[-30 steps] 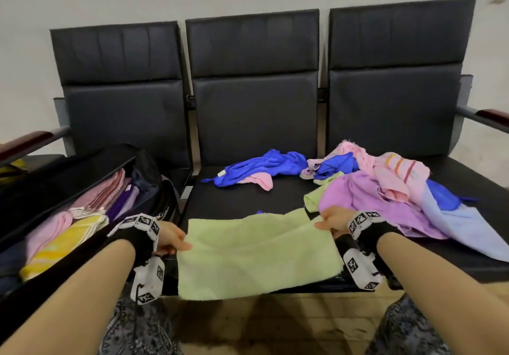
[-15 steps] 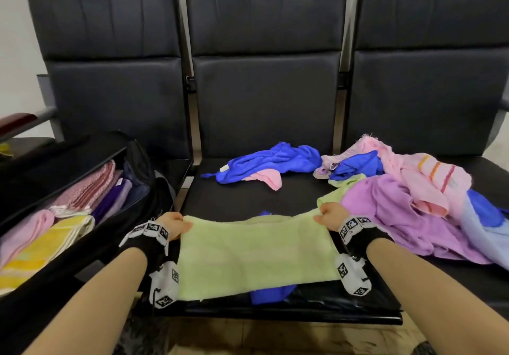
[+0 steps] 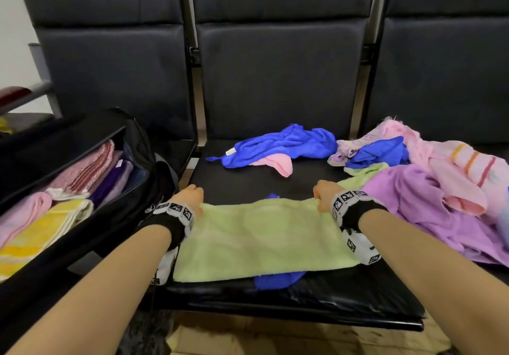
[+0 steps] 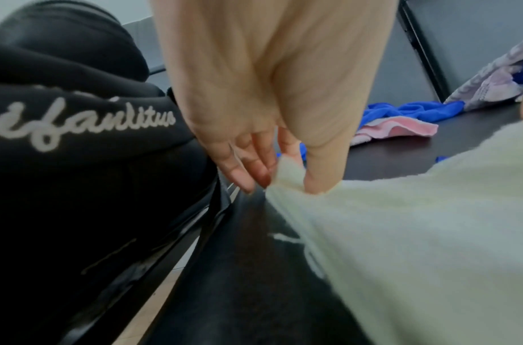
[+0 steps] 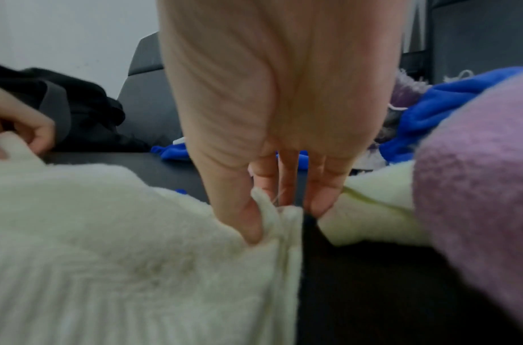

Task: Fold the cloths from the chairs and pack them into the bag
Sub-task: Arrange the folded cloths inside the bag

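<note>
A pale green cloth lies spread on the middle chair seat, over a blue cloth that peeks out at its near edge. My left hand pinches its far left corner between thumb and fingers. My right hand pinches the far right corner. The open black bag stands on the left chair, with several folded cloths inside.
A blue cloth with a pink one under it lies at the back of the middle seat. A heap of purple, pink and blue cloths covers the right chair. Chair backs rise behind. The floor shows below the seat edge.
Both hands have carried the green cloth's far edge forward onto the seat; the cloth now lies flat on the seat rather than hanging off its front edge. The view has tilted down and closer.
</note>
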Action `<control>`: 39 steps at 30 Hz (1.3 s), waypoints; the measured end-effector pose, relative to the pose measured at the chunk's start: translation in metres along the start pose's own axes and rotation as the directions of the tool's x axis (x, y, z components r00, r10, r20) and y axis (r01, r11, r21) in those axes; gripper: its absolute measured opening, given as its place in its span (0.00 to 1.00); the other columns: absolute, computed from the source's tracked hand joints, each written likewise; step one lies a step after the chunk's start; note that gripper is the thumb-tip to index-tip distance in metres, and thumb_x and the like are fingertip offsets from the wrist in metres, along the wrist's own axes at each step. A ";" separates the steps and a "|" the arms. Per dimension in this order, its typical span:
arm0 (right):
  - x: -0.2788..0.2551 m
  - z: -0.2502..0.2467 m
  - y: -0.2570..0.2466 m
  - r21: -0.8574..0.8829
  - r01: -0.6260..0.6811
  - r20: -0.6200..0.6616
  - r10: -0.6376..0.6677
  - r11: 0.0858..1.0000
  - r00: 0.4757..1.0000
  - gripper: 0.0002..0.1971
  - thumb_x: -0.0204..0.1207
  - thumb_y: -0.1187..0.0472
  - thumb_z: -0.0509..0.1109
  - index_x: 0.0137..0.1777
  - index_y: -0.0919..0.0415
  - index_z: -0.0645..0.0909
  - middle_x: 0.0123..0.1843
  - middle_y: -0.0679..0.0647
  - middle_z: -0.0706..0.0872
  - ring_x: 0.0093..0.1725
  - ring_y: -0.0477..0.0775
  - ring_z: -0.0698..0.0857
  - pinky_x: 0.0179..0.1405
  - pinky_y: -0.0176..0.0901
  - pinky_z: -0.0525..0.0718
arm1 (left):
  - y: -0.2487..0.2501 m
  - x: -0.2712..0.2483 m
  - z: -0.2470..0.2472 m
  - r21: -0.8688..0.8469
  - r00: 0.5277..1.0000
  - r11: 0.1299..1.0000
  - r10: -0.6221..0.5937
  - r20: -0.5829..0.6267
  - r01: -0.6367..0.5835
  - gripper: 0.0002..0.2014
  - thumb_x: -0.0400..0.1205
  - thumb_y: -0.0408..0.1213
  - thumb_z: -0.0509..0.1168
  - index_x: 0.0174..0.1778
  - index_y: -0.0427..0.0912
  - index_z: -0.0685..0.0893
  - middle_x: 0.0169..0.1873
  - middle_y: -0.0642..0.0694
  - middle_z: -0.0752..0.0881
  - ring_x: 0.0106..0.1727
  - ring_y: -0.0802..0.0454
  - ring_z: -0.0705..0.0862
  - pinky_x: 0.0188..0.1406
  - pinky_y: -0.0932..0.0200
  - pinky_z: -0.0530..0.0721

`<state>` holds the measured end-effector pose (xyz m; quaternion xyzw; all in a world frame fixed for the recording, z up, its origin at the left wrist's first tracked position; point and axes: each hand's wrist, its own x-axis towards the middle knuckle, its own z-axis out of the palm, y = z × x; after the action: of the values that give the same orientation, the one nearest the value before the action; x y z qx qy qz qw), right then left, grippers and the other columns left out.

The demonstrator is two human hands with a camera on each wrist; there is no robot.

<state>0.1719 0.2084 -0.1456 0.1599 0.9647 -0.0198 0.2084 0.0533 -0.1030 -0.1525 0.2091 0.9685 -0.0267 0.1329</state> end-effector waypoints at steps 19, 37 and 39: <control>-0.014 0.002 0.032 0.581 0.099 -0.248 0.060 0.808 0.967 0.11 0.66 0.62 0.76 0.26 0.60 0.78 0.27 0.53 0.73 0.31 0.51 0.73 0.34 0.41 0.72 | 0.005 -0.024 -0.028 0.137 0.983 0.988 0.052 0.174 -0.076 0.13 0.74 0.39 0.71 0.36 0.44 0.70 0.41 0.47 0.78 0.42 0.48 0.77 0.37 0.60 0.71; -0.135 -0.081 0.029 0.497 0.439 -0.769 0.144 0.748 0.623 0.15 0.67 0.77 0.58 0.44 0.65 0.84 0.41 0.53 0.83 0.42 0.52 0.78 0.39 0.35 0.69 | 0.009 -0.122 -0.123 0.048 0.904 0.991 0.135 -0.405 -0.127 0.05 0.83 0.37 0.57 0.50 0.39 0.73 0.49 0.40 0.81 0.52 0.39 0.82 0.49 0.49 0.77; -0.143 -0.082 0.031 0.513 0.434 -0.789 0.207 0.741 0.579 0.16 0.69 0.76 0.58 0.46 0.64 0.86 0.42 0.54 0.84 0.44 0.51 0.79 0.41 0.35 0.70 | 0.007 -0.122 -0.123 -0.042 0.857 0.987 0.112 -0.502 -0.153 0.07 0.81 0.31 0.59 0.53 0.38 0.78 0.51 0.39 0.81 0.56 0.38 0.80 0.53 0.45 0.77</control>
<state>0.2726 0.2029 -0.0118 0.1456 0.8852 -0.2989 -0.3255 0.1334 -0.1319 -0.0015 0.2695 0.9534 0.0763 -0.1118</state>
